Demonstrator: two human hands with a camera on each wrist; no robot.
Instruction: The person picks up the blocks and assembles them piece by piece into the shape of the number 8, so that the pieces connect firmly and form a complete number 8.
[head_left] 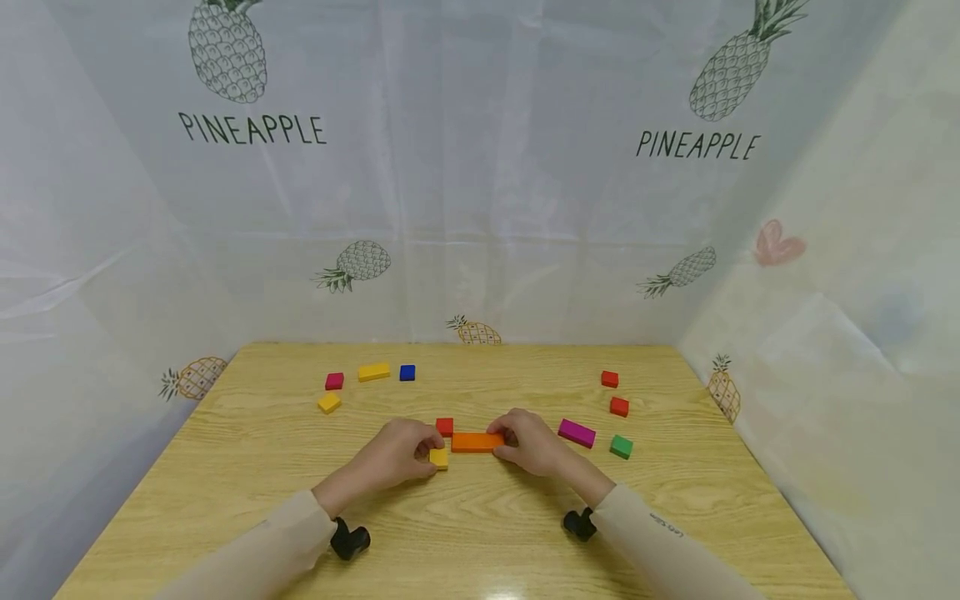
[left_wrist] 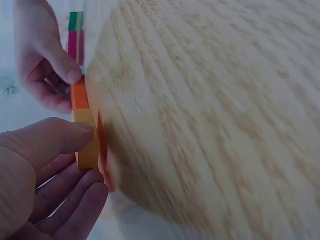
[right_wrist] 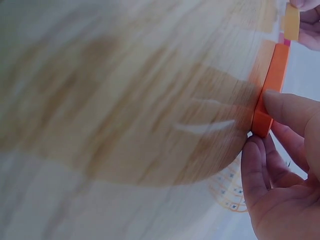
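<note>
My left hand point(head_left: 401, 452) pinches a small yellow block point(head_left: 438, 459) between thumb and fingers, just left of and nearer than the orange block. A long orange block point(head_left: 472, 442) lies flat at the middle of the table, and my right hand point(head_left: 528, 442) grips its right end with thumb and fingertips. Behind the orange block's left end is a small red block point(head_left: 445, 427). In the left wrist view the yellow block point(left_wrist: 86, 140) overlaps the near end of the orange block point(left_wrist: 79, 96). The right wrist view has the right thumb on the orange block's point(right_wrist: 275, 75) side.
At the back left lie a magenta block point(head_left: 334, 381), a long yellow block point(head_left: 374, 372), a blue block point(head_left: 407, 372) and a small yellow block point(head_left: 329, 403). To the right are a long purple block point(head_left: 577, 432), a green block point(head_left: 621, 447) and two red blocks point(head_left: 610, 379).
</note>
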